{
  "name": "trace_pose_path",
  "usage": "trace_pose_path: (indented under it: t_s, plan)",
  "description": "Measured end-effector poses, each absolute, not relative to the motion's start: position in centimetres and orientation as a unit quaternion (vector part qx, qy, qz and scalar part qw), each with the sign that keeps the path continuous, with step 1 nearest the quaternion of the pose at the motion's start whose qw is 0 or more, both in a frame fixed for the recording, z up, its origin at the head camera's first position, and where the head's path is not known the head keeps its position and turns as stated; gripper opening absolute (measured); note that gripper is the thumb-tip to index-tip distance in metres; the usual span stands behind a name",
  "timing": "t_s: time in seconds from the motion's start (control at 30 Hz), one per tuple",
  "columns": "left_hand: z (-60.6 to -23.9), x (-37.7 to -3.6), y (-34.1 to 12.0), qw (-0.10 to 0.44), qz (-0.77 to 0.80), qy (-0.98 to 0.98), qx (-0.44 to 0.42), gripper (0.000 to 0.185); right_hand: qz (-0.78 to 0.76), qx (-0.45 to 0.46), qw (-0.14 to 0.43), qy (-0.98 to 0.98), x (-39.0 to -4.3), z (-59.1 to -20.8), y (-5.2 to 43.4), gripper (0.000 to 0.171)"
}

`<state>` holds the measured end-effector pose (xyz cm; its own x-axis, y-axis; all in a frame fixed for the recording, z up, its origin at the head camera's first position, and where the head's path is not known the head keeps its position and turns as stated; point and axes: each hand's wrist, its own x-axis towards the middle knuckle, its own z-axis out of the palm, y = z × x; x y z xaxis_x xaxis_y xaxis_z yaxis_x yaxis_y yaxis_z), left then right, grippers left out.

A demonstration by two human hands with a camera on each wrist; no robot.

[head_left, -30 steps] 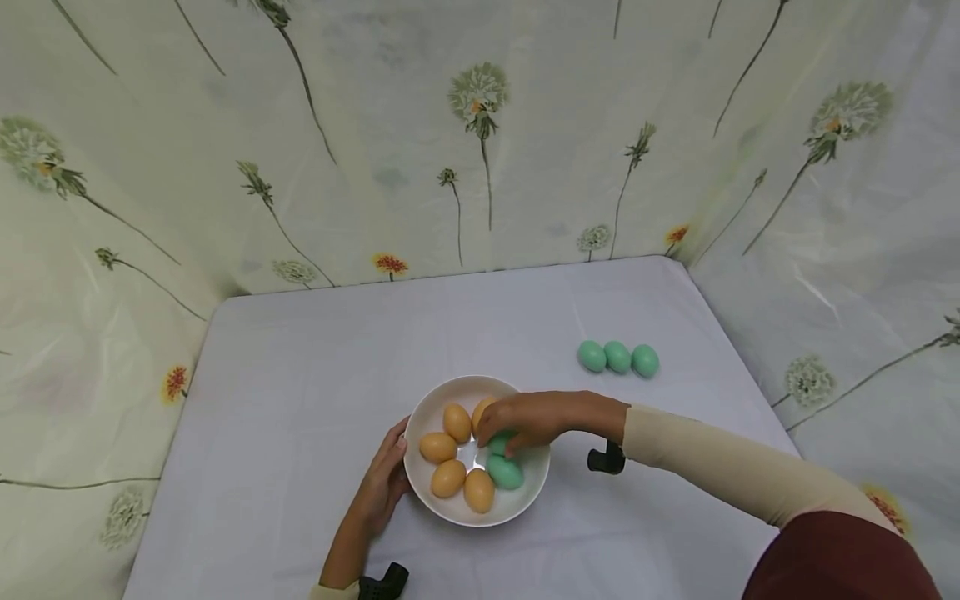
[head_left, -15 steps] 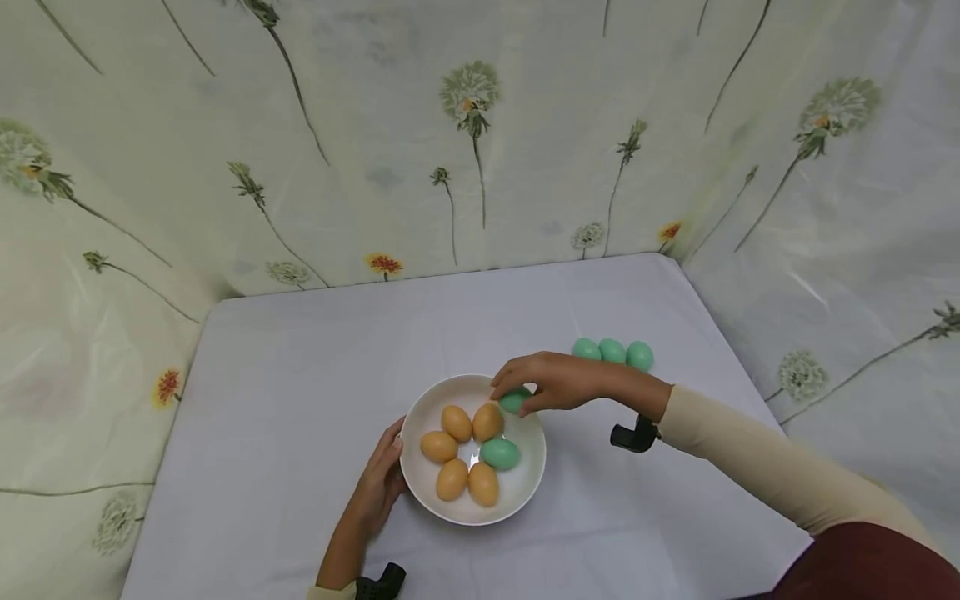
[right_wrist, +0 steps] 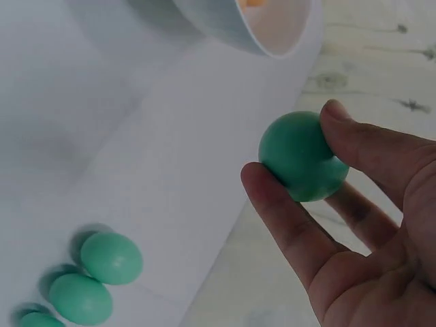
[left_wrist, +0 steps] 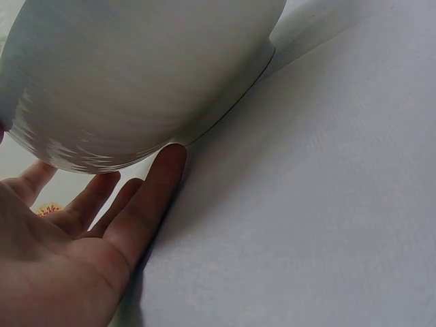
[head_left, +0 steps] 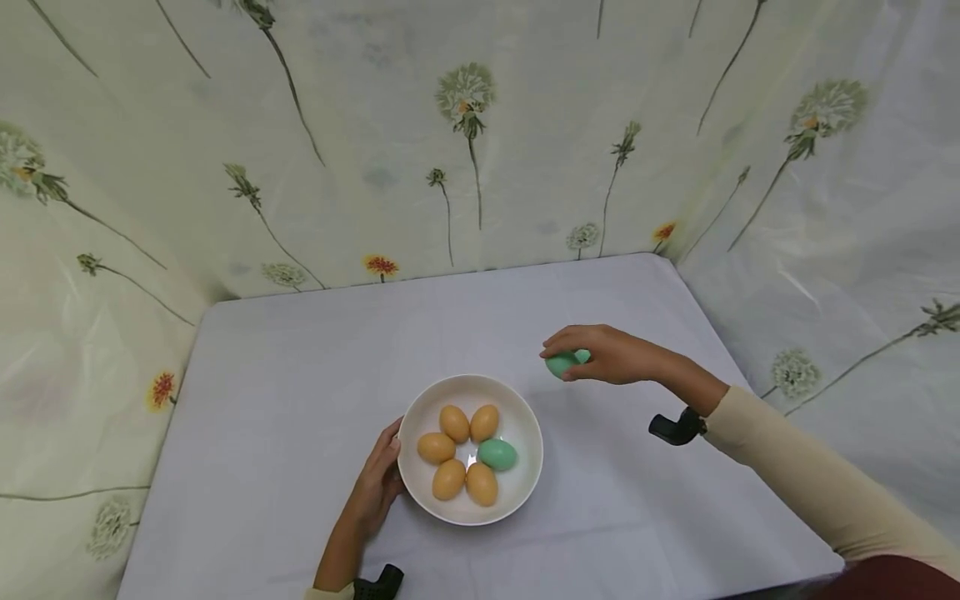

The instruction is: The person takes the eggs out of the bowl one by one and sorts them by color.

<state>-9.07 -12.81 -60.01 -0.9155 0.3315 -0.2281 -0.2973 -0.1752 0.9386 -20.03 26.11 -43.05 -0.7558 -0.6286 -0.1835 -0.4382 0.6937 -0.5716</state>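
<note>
My right hand (head_left: 611, 354) pinches a green egg (right_wrist: 300, 157) between thumb and fingertips, above the table to the right of a white bowl (head_left: 525, 492). Inside the bowl lie several orange eggs (head_left: 448, 479) in a loose ring with one green egg (head_left: 497, 454). My left hand (head_left: 375, 483) holds the bowl at its left side, the thumb by the rim. In the left wrist view its fingers (left_wrist: 146, 204) lie along the bowl's outer wall, the nearest fingertip down by the base. Three more green eggs (right_wrist: 111, 259) rest in a row on the table, mostly hidden behind my right hand in the head view.
A white cloth covers the table (head_left: 315, 358). Flower-printed curtains (head_left: 360, 167) stand along its back and sides. Each wrist wears a black camera mount (head_left: 677, 427).
My right hand has lifted a green egg out of the bowl and carried it back and right, over the row of green eggs. The left hand has stayed at the bowl.
</note>
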Motion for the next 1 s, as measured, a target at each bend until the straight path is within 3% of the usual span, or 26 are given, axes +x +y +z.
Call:
trace_pose_path:
  t_s: [0.43,1.0]
  plan:
    - [-60.1,-9.1,-12.8,0.204,0.771,0.603,0.016,0.055,-0.266,-0.207,0.157,0.928,-19.2,-46.6,30.6,0.042]
    - [-59.9,-9.0,-12.8,0.203,0.77,0.604,0.01,0.053,-0.235,-0.214,0.113,0.941,-18.9,-50.9,30.6,0.038]
